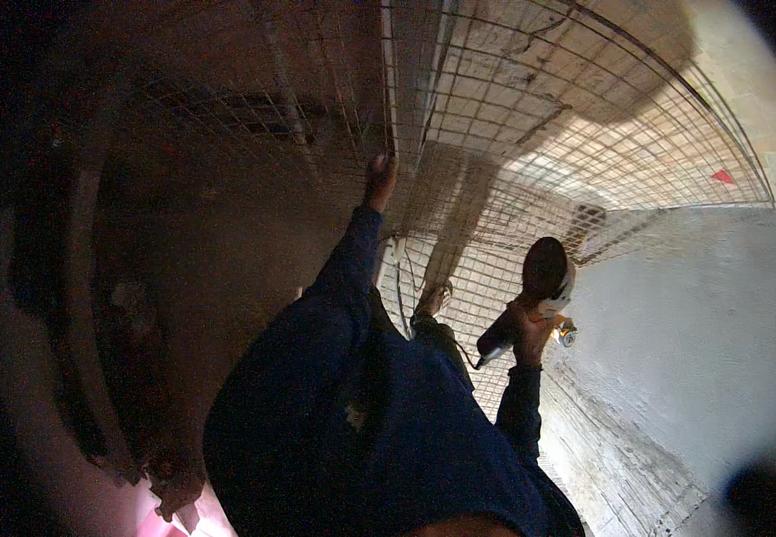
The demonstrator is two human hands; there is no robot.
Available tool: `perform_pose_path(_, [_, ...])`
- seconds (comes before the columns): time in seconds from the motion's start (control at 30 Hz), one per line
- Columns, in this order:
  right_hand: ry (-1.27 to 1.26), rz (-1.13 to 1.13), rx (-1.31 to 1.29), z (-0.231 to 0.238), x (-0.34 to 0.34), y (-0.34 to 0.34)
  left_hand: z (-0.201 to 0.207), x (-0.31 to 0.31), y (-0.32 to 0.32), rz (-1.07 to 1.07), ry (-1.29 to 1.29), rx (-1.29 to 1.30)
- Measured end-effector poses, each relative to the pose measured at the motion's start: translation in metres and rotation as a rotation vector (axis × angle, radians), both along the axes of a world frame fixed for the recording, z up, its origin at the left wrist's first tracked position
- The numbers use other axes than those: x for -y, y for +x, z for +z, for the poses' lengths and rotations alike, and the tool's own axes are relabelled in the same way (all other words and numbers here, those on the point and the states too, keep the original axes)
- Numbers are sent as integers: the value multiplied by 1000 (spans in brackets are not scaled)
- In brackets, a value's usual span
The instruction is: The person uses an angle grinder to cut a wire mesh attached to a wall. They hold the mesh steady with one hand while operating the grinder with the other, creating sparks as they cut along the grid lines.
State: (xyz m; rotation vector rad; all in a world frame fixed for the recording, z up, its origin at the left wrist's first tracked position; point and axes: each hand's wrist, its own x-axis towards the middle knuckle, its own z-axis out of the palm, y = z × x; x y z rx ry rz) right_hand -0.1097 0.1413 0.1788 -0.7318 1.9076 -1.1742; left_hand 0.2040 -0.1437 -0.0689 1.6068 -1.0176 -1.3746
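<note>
My left hand (pixel 380 183) is raised ahead of me, closed at the lower part of an upright metal bar (pixel 388 80) of the wire mesh panel. On the right, my right hand (pixel 529 333) is wrapped round the body of a corded power tool (pixel 546 268) with a round dark disc. The disc points up and away from me, close to the pale wall. A thin dark cord runs from the tool's rear end toward my legs. Beside that hand shows a small yellow-orange part with a silver round end (pixel 567 336); whether it belongs to the tool I cannot tell.
Wire mesh (pixel 513 98) rises in front and also lies below, around my foot (pixel 437 300). A smooth pale wall (pixel 692 313) stands close on the right, with a rough whitish strip (pixel 621 447) at its base. The left side is very dark, with dim upright posts (pixel 83 242).
</note>
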Motion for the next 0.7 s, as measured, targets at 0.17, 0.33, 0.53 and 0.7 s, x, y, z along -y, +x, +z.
perform_pose_path(0.17, [-21, 86, 106, 11, -17, 1, 80, -35, -16, -14, -300, 207])
perform_pose_path(0.33, [-211, 135, 49, 10, -19, 1, 117, -33, -32, -43, -363, 249])
perform_pose_path(0.53, [-114, 200, 143, 10, -21, -4, 123, -62, -20, -68, -194, -26])
perform_pose_path(0.7, [-429, 195, 8, 16, 1, -5, 146, -172, -9, -412, -36, 59])
